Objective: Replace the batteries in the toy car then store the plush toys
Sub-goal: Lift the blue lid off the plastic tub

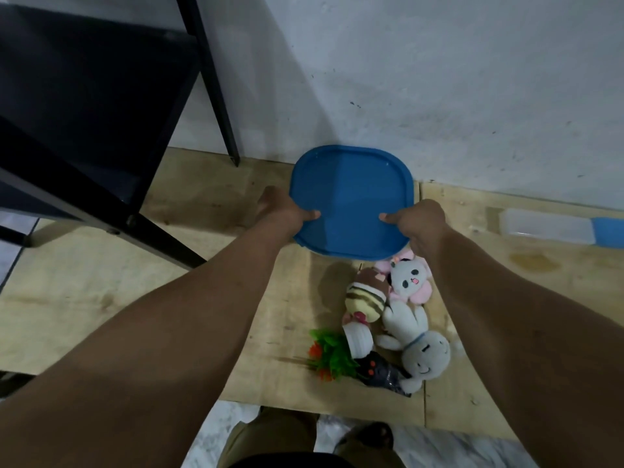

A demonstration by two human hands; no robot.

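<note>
One blue lid point(351, 201), smooth plastic, square with rounded corners, gripped at opposite edges: left hand point(280, 211) and right hand point(418, 224), thumbs pressed on top. Just below the lid, four soft plush toys point(405, 312) heaped on wooden boards point(263, 298), beside one green plastic plant point(332, 354).

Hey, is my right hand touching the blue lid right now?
Touching. The head view shows the right hand gripping the blue lid, thumb pressed on top.
</note>
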